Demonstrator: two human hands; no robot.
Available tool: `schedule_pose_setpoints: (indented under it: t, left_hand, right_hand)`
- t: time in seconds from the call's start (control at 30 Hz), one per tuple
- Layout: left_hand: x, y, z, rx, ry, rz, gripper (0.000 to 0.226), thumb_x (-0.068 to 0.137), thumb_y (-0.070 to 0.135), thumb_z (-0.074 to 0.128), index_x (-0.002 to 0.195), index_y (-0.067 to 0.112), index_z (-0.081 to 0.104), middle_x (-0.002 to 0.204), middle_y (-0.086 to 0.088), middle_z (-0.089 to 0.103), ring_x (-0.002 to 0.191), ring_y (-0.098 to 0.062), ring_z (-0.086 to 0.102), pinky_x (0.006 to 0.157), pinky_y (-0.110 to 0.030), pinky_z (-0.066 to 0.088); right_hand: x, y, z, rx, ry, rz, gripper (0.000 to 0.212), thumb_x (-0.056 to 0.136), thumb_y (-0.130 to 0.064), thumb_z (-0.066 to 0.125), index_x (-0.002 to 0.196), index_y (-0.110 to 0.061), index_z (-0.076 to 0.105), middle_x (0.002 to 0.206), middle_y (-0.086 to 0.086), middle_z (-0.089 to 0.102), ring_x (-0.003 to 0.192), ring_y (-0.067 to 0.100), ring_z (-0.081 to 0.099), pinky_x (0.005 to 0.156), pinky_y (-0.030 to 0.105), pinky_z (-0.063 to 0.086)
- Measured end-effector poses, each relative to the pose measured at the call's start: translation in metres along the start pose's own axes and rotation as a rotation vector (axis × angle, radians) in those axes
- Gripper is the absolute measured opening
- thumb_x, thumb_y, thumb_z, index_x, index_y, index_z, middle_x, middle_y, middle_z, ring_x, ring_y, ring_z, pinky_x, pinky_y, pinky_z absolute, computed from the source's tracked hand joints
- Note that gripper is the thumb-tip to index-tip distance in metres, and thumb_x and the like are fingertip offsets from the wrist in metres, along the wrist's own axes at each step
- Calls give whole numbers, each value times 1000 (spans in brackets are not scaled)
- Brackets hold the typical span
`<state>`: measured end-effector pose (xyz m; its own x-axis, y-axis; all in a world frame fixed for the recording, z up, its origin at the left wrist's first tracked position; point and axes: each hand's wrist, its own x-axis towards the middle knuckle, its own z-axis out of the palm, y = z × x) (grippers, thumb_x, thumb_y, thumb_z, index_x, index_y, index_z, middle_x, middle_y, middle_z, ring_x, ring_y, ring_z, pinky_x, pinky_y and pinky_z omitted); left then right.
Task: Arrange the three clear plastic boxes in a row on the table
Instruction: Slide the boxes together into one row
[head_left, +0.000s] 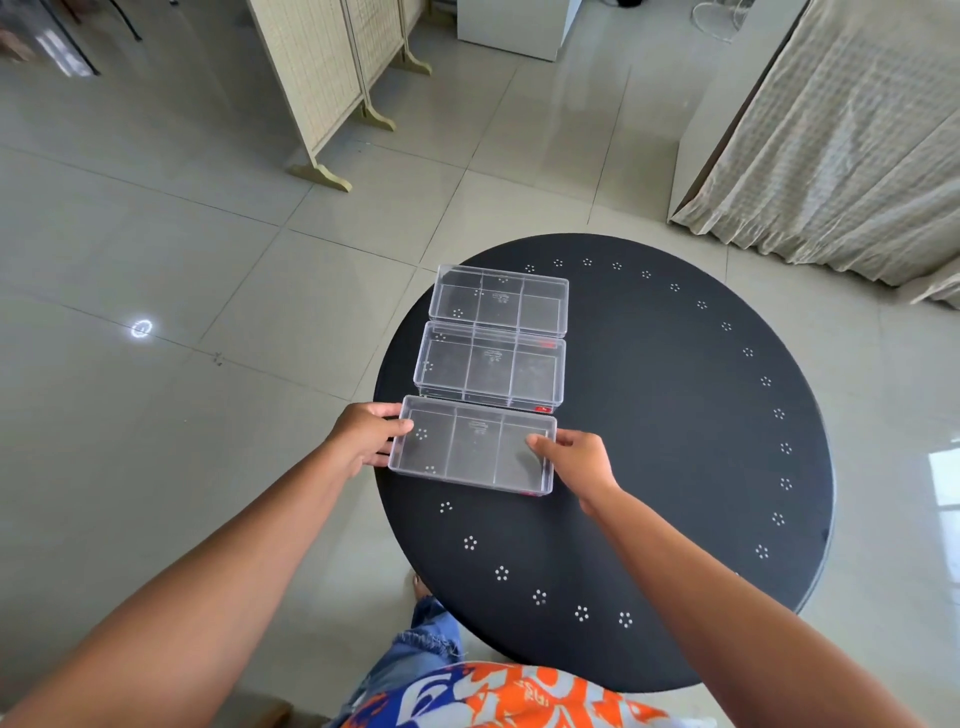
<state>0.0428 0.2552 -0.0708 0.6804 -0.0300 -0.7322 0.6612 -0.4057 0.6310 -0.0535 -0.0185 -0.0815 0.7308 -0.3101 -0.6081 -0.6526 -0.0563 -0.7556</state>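
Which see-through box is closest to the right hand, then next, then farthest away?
From the right hand:
1. Nearest box, held at both ends by the two hands.
2. Middle box, just beyond it.
3. Far box, at the row's far end.

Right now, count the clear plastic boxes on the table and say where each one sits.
3, in a line running away from the person: the near box held between both hands, the middle box just beyond it, and the far box behind that. None appears hidden.

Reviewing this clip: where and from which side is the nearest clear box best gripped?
By its two short end walls, one hand from each side, as the left hand and right hand do now. The nearest box lies long side across, with the middle box close behind.
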Motion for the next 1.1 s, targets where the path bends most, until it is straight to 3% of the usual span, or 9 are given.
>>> schedule_pose_setpoints:
  t: [0.23, 0.43, 0.57, 0.83, 1.0, 1.1]
  left_hand:
    - [2, 6, 3, -8, 16, 0, 43, 86, 12, 71, 128, 15, 63, 82, 0, 72, 66, -15, 70, 52, -26, 54]
    - [3, 7, 5, -15, 17, 8, 42, 87, 14, 71, 129, 17, 62, 90, -4, 71, 71, -18, 69, 69, -33, 57]
    - [5, 7, 6, -17, 21, 7, 43, 87, 15, 71, 129, 17, 62, 90, -5, 71, 71, -18, 68, 65, -31, 56]
    - [7, 7, 6, -12, 5, 13, 45, 87, 18, 72, 130, 18, 61, 98, -6, 72, 75, -21, 70, 77, -37, 57]
    - [8, 7, 6, -9, 4, 11, 45, 86, 18, 72, 131, 17, 62, 93, -4, 72, 72, -20, 69, 68, -32, 56]
    - [9, 7, 6, -1, 3, 8, 46, 86, 18, 72, 131, 17, 62, 95, -6, 72, 76, -22, 70, 73, -35, 58]
  right_hand:
    - [4, -1, 0, 29, 20, -1, 9, 84, -29, 76, 76, -26, 77, 75, -14, 78, 70, 1, 73, 66, 16, 51]
    - [6, 0, 0, 43, 32, -8, 11, 87, -30, 73, 76, -27, 76, 75, -14, 78, 70, 2, 73, 68, 18, 53]
    - [7, 1, 0, 46, 33, -10, 12, 87, -31, 72, 77, -26, 76, 76, -14, 78, 72, 4, 74, 70, 21, 54]
    - [9, 2, 0, 41, 40, -10, 11, 89, -32, 70, 82, -26, 76, 75, -16, 77, 69, -1, 72, 68, 18, 52]
    - [10, 2, 0, 31, 43, -9, 11, 88, -32, 71, 80, -26, 76, 75, -14, 78, 74, 4, 74, 70, 21, 53]
    - [10, 2, 0, 33, 45, 1, 11, 88, -33, 71, 81, -26, 76, 76, -13, 78, 78, 8, 74, 75, 23, 55]
